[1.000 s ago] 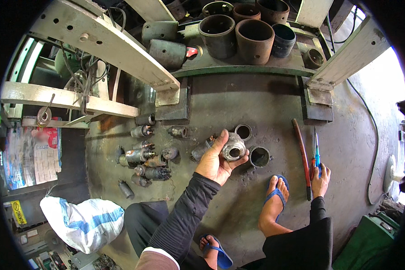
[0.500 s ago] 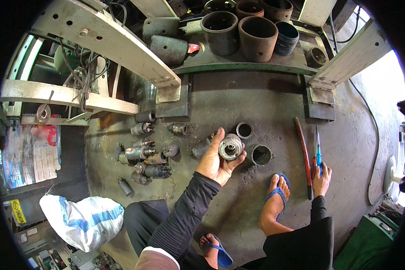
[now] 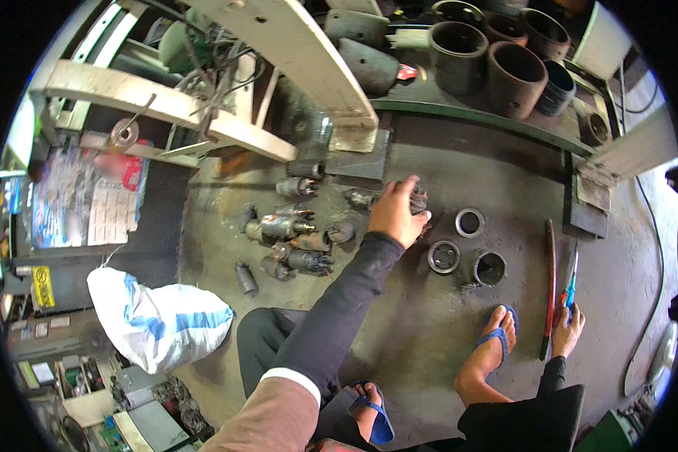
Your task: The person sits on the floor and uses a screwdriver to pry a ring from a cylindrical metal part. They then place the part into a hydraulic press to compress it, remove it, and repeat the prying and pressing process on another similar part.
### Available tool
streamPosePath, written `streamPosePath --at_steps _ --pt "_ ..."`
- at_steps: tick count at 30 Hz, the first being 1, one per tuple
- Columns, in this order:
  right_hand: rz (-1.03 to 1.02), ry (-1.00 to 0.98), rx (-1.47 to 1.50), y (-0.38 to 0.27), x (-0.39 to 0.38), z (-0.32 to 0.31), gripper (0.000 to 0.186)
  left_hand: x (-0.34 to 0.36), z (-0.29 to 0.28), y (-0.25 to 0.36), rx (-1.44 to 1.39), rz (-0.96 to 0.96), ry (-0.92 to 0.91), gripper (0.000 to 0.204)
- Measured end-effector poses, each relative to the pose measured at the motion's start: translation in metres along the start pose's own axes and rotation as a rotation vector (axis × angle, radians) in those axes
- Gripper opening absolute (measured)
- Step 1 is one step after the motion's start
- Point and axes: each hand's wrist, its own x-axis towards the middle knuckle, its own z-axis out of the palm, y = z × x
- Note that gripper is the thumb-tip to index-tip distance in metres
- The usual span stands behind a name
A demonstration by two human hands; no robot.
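My left hand [image 3: 401, 214] grips a dark cylindrical metal part [image 3: 419, 197] with a studded end, partly hidden by my fingers. Just right of it, a round metal piece with inner openings [image 3: 444, 258] and two hollow housings [image 3: 469, 223] [image 3: 490, 267] sit on the floor. Several grimy cylindrical parts with terminals [image 3: 311, 261] lie to the left of my hand. Low on the right, my right hand [image 3: 569, 329] is closed on a blue-handled screwdriver [image 3: 568, 290], beside a long red bar [image 3: 549, 286] lying lengthwise.
A steel frame [image 3: 316, 68] and a shelf of large hollow cylinders [image 3: 518, 79] border the far side. A white striped sack [image 3: 158, 316] is at lower left. My sandaled feet [image 3: 493, 339] are near the parts. A black cable [image 3: 659, 256] runs along the right.
The round piece my left hand held upright is down among the housings. That hand has reached forward and grasped another part. The whole view has shifted, moving the scene rightward in frame.
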Motion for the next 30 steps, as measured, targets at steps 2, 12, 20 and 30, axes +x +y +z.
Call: streamPosePath --at_steps 2,12,20,30 --pt "-0.016 0.010 -0.027 -0.001 0.000 0.002 0.042 0.009 -0.002 -0.017 0.164 0.043 -0.152 0.066" --pt "-0.032 -0.008 -0.039 -0.003 0.007 -0.001 0.043 -0.013 0.035 -0.059 0.263 -0.039 -0.017 0.058" --pt "-0.002 -0.001 -0.023 -0.006 0.006 0.003 0.042 -0.111 0.016 -0.126 -0.132 -0.691 0.587 0.035" --pt "-0.024 0.013 -0.071 0.000 0.010 0.000 0.042 -0.064 0.009 -0.123 0.125 -0.721 0.427 0.075"
